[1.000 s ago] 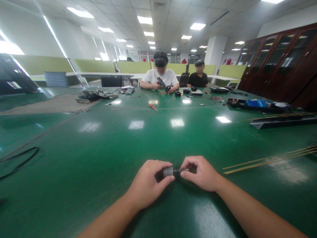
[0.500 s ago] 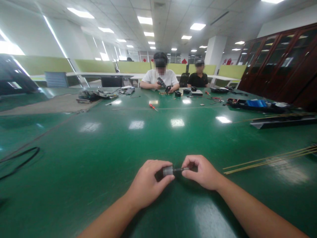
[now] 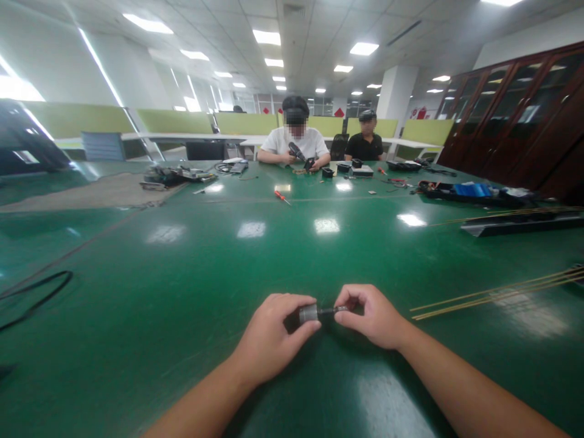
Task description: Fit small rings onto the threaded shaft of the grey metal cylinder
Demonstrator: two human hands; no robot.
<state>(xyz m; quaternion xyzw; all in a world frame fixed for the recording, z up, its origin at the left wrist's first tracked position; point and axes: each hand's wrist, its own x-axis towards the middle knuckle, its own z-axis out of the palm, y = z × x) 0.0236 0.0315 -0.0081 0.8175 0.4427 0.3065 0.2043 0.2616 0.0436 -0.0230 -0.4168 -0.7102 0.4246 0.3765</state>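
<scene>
My left hand [image 3: 276, 331] is closed around a short grey and black cylinder [image 3: 309, 313], thumb on the near side and fingers over the far side. From the cylinder's right end a thin dark rod [image 3: 326, 311] runs toward my right hand [image 3: 368, 317]. The thumb and index finger of that hand pinch the rod's outer end, and the other fingers curl in. Both hands are just above or on the green tabletop [image 3: 292, 261]; I cannot tell which. My left palm hides the cylinder's left end, and the rod's tip is partly covered by my right fingers.
Thin yellow rods [image 3: 493, 298] lie to the right, below a dark metal channel [image 3: 520, 224]. A black cable [image 3: 41, 298] loops at the left. A red screwdriver [image 3: 281, 197] lies farther back. Across the table a person [image 3: 294, 143] holds a dark tool, with another person [image 3: 364, 145] alongside.
Both hands keep nearly the same place and grip. The cylinder and rod have barely shifted, a touch to the left.
</scene>
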